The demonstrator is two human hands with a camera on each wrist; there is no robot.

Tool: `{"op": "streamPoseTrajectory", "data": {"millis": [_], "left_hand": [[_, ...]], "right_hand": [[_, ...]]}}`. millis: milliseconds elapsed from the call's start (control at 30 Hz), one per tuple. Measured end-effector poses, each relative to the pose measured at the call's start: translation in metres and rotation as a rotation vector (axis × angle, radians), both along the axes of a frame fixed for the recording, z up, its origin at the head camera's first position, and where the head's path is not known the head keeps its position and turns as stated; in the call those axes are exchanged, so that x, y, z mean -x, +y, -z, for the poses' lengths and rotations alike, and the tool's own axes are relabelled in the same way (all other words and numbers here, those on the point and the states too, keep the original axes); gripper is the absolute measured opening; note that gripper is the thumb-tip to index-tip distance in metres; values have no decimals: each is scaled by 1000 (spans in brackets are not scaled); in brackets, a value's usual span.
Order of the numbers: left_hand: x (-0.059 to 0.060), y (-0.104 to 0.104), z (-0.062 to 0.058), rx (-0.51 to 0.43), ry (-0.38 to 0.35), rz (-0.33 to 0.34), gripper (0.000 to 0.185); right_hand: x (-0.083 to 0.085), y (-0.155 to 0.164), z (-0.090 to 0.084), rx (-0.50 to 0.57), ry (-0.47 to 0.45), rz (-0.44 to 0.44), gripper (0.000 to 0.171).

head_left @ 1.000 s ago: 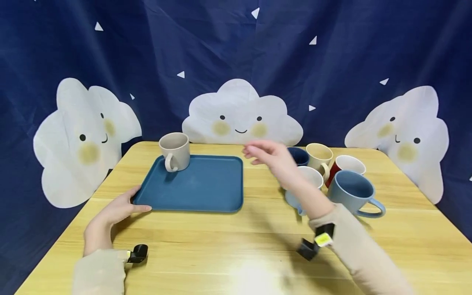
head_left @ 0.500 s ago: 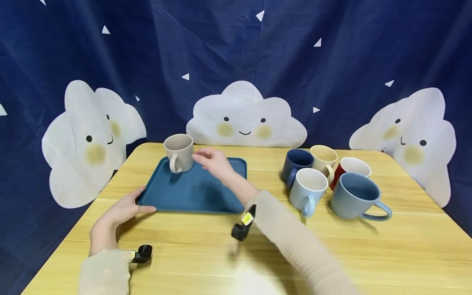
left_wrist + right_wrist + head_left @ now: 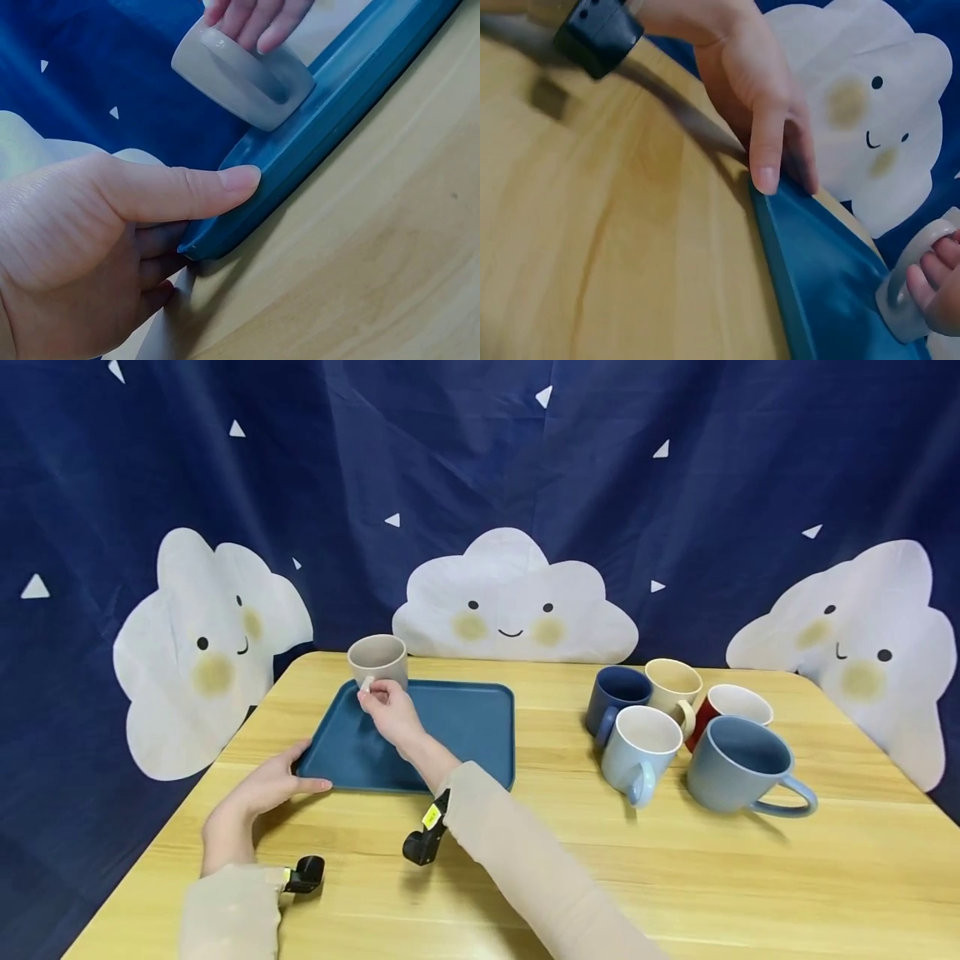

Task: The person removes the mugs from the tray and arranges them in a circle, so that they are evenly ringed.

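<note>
A light grey-beige mug (image 3: 378, 658) stands on the far left part of a blue rectangular tray (image 3: 465, 722). At its handle is my right hand (image 3: 393, 717), fingers curled and thumb close against it; in the right wrist view the mug's handle (image 3: 911, 259) arches beside those fingertips. My left hand (image 3: 262, 787) holds the tray's near left corner. In the left wrist view, the left thumb lies along the tray rim (image 3: 300, 161) and the other fingers go round the corner, partly hidden.
Right of the tray stand several mugs: navy (image 3: 617, 693), cream (image 3: 672, 681), red with a white inside (image 3: 731, 706), pale blue (image 3: 641, 747) and a larger grey-blue one (image 3: 742, 768). A dark blue cloud-print curtain (image 3: 480, 460) hangs behind the wooden table (image 3: 675, 877).
My right hand has travelled left from near the group of mugs, across the tray, to the beige mug's handle. The left hand stays at the tray corner. The head view has shifted slightly.
</note>
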State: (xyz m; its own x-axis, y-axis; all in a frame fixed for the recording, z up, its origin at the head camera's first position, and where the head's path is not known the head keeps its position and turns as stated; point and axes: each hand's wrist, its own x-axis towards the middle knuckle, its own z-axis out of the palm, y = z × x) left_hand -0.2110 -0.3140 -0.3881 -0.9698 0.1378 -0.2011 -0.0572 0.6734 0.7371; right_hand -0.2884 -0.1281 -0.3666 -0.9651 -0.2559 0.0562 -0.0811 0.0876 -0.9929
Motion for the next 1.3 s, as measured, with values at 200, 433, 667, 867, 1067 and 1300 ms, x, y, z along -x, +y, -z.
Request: {"op": "streamPoseTrajectory", "data": {"millis": [200, 433, 667, 867, 1067, 1300], "left_hand": [[2, 0, 1, 4, 6, -3, 102], [1, 0, 2, 12, -11, -3, 103], [1, 0, 2, 23, -14, 1, 102], [1, -1, 1, 38, -14, -1, 105], [1, -2, 2, 35, -16, 4, 106], [2, -3, 3, 44, -20, 13, 105]], "right_hand": [[2, -2, 2, 37, -90, 26, 26], [4, 6, 2, -42, -92, 98, 22], [3, 12, 1, -5, -140, 141, 28], [2, 19, -3, 130, -226, 140, 27], [-1, 37, -10, 191, -237, 103, 26], [-11, 64, -29, 212, -185, 36, 26]]}}
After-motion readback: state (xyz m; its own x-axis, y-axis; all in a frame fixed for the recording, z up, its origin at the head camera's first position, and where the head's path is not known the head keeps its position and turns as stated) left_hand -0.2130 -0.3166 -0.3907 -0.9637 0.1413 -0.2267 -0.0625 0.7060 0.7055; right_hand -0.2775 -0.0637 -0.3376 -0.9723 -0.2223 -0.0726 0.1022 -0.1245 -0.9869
